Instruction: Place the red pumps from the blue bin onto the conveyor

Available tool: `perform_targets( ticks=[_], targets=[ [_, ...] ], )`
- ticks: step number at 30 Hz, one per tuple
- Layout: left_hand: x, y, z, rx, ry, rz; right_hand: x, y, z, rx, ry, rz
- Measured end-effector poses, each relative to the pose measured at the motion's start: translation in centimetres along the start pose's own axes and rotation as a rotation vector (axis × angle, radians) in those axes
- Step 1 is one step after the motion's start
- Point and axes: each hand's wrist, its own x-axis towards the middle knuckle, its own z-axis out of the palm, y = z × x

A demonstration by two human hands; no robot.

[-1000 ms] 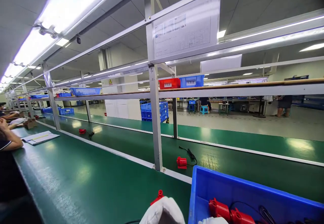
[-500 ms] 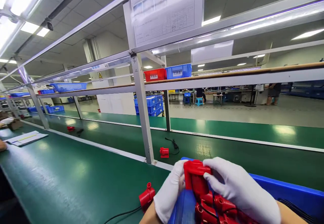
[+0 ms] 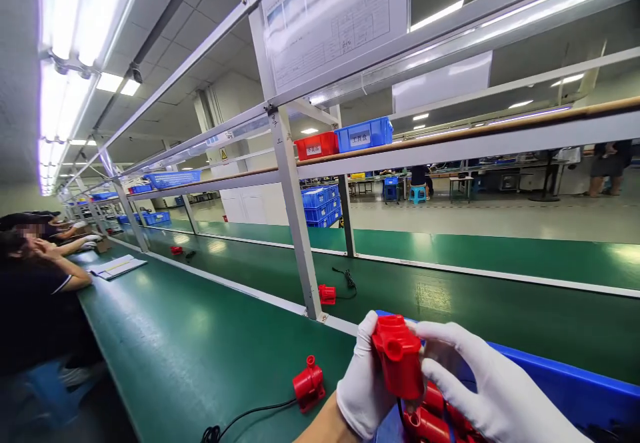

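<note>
A red pump (image 3: 400, 356) with a round opening facing me is held up over a blue bin (image 3: 560, 369). My left hand (image 3: 363, 379), in a white glove, is closed around its left side. At its right edge, the thumb and forefinger of my gloved right hand (image 3: 490, 376) touch the body; the other fingers are partly hidden. Below, several more red pumps (image 3: 433, 423) lie in the bin, with a black cord hanging among them. Left of my hands, another red pump (image 3: 309, 384) stands on the green bench (image 3: 220, 343), its black cord (image 3: 260, 408) trailing left.
A metal post (image 3: 295, 216) rises from the bench. Beyond it lies a red pump (image 3: 327, 294) with a coiled cord. A red box (image 3: 316, 145) and a blue box (image 3: 364, 135) sit on the shelf. People (image 3: 35, 276) sit at the far left near papers (image 3: 119, 267).
The held pump has been turned, so its round opening now faces me. My hands have shifted slightly right in view. The view has swung left, bringing seated people into sight.
</note>
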Motion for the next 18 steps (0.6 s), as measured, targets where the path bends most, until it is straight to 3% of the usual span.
perform_targets(
  ticks=[4, 7, 10, 13, 15, 18],
  targets=[
    [-1.0, 0.3, 0.4, 0.372, 0.028, 0.133, -0.8, 0.0, 0.2, 0.01, 0.022, -0.068],
    [-2.1, 0.6, 0.9, 0.703, 0.082, 0.303, -1.2, -0.1, 0.4, -0.083, -0.017, -0.028],
    [-2.8, 0.6, 0.4, 0.977, 0.07, 0.525, -1.1, -0.3, 0.4, -0.157, -0.056, 0.054],
    [-2.9, 0.2, -0.7, 1.255, 0.039, 0.815, -0.7, -0.5, -0.2, -0.112, -0.117, -0.022],
    [-2.9, 0.0, -1.3, 1.242, 0.118, 0.808, -0.5, -0.6, -0.9, -0.088, -0.17, -0.168],
    [-3.4, 0.1, -1.5, 1.099, 0.271, 0.552, -0.4, -0.6, -1.9, -0.135, -0.17, -0.398]
  ],
)
